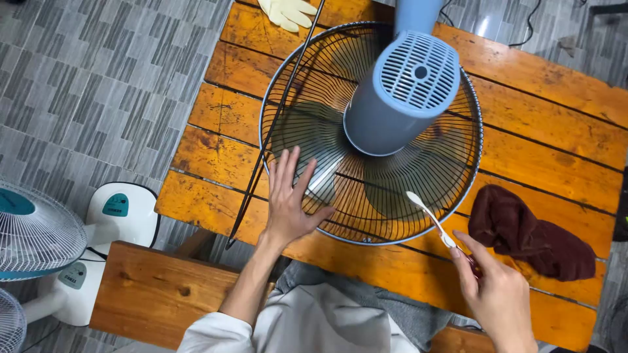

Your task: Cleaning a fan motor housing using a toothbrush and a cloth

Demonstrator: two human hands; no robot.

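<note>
Orange wooden table [549, 85], fan [371, 134] face-down, maroon cloth [530, 232], pale gloves [288, 12]

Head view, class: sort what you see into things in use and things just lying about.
In use:
fan lying grille-down
wire grille
toothbrush in the right hand
left hand flat on the grille

Lying about:
dark red cloth
pale gloves
black rod
white fans on the floor

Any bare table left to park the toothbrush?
Free: planks right of the fan guard, above the maroon cloth; strip left of the black rod. Crowded: centre under the fan, near edge by left hand and right hand holding the toothbrush.
</note>
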